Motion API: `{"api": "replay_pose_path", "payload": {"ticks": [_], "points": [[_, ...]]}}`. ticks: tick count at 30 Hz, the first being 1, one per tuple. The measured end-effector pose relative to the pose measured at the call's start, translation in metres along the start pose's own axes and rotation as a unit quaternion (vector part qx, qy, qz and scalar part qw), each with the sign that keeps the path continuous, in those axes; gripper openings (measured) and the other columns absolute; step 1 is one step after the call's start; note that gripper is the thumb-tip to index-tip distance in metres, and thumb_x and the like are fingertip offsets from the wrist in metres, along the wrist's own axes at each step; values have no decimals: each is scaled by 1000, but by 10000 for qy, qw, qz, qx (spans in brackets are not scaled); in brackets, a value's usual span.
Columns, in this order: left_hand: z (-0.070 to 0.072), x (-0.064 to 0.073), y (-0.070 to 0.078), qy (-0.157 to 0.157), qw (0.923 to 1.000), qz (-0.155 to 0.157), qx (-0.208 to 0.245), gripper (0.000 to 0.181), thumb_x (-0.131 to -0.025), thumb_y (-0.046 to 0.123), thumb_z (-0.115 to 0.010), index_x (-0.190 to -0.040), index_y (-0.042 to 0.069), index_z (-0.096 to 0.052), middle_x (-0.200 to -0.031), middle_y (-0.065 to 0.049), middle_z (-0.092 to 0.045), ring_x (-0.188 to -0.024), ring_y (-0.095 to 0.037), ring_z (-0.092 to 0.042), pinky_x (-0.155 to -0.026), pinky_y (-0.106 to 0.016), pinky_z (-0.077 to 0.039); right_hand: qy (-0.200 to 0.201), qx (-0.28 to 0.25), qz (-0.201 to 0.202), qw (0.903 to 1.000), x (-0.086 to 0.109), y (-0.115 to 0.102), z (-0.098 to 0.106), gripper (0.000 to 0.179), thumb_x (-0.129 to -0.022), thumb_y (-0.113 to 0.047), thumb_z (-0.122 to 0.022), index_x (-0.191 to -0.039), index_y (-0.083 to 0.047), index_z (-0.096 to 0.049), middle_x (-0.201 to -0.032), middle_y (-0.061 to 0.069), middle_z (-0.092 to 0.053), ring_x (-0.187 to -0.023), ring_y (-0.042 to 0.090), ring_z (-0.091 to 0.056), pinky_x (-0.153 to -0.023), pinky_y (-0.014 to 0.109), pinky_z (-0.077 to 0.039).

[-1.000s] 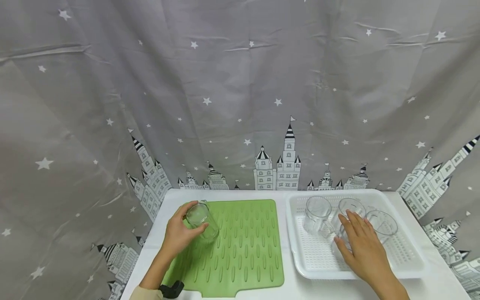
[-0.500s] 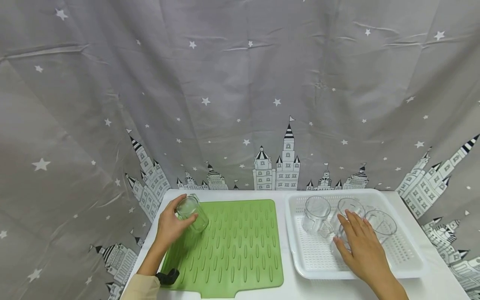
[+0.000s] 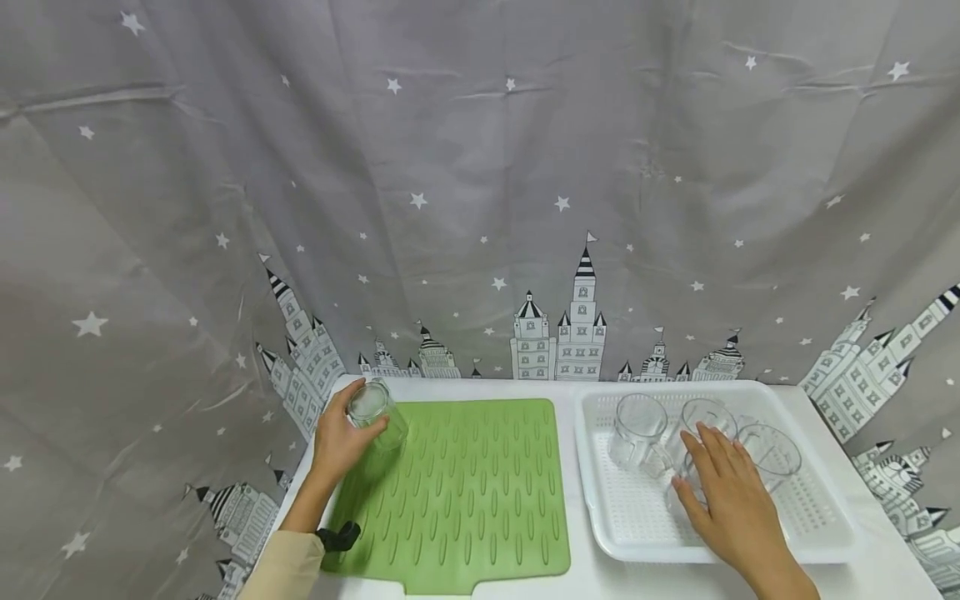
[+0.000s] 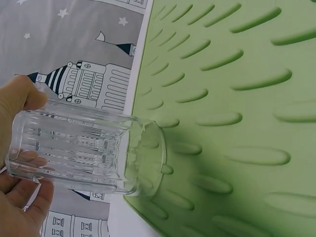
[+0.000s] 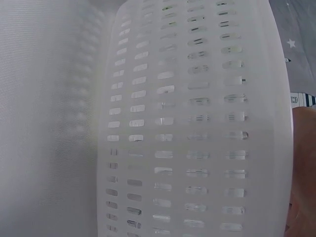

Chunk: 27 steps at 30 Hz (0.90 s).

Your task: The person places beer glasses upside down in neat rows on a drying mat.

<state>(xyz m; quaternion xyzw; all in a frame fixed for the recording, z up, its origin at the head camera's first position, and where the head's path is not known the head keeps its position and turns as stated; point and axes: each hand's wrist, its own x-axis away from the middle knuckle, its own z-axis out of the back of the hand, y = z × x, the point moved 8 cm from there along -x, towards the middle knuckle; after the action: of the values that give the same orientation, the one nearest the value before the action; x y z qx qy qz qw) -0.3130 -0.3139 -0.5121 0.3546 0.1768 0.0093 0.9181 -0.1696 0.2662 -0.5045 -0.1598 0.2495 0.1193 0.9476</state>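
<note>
At the far left corner of the green ridged mat (image 3: 480,492), my left hand (image 3: 341,433) grips a clear glass mug (image 4: 79,148) around its base end. The mug is upside down, its rim end overlapping the mat in the left wrist view. On the other side, my right hand (image 3: 731,500) lies over the glass mugs in a white perforated basket (image 3: 592,508), fingers extended forward and thumb out to the side. A mug partly shows under those fingers. Only the edge of the right hand (image 5: 303,173) appears beyond the basket wall in the right wrist view.
Another glass mug (image 3: 637,429) stands at the left inside the basket, and a wide-mouthed one (image 3: 772,454) sits to the right. A grey curtain (image 3: 450,167) with stars and castles hangs behind the white table (image 3: 573,575). A black strap (image 3: 339,536) is at the left wrist.
My left hand has carried the mug leftward and farther back, to the mat's far left corner. The right hand has stayed in place over the basket.
</note>
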Motion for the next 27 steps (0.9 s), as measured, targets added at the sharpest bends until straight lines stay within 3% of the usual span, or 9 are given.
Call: {"api": "replay_pose_path", "payload": {"ticks": [5, 14, 27], "points": [[0, -8, -3, 21, 10000, 50, 51, 80, -83, 24, -88, -156, 14, -55, -150, -22, -61, -132, -46, -60, -105, -65, -49, 61, -14, 8, 10000, -1, 0, 2, 71, -91, -25, -80, -153, -3, -55, -158, 28, -53, -146, 48, -47, -142, 38, -1], [-5, -16, -9, -67, 9999, 68, 139, 80, -85, 22, -88, -157, 13, -54, -155, -21, -58, -134, -46, -59, -105, -64, -49, 39, -12, -46, 10000, -1, -1, 3, 71, -91, -26, -80, -153, -3, -55, -159, 28, -53, -147, 48, -47, -141, 32, 4], [-12, -22, -8, 28, 9990, -210, 399, 81, -85, 17, -88, -157, 9, -53, -156, -21, -57, -139, -46, -56, -112, -65, -46, 8, -17, -52, 10000, -1, -1, 2, 70, -91, -25, -79, -153, -3, -55, -159, 28, -53, -147, 48, -46, -142, 34, 3]]}}
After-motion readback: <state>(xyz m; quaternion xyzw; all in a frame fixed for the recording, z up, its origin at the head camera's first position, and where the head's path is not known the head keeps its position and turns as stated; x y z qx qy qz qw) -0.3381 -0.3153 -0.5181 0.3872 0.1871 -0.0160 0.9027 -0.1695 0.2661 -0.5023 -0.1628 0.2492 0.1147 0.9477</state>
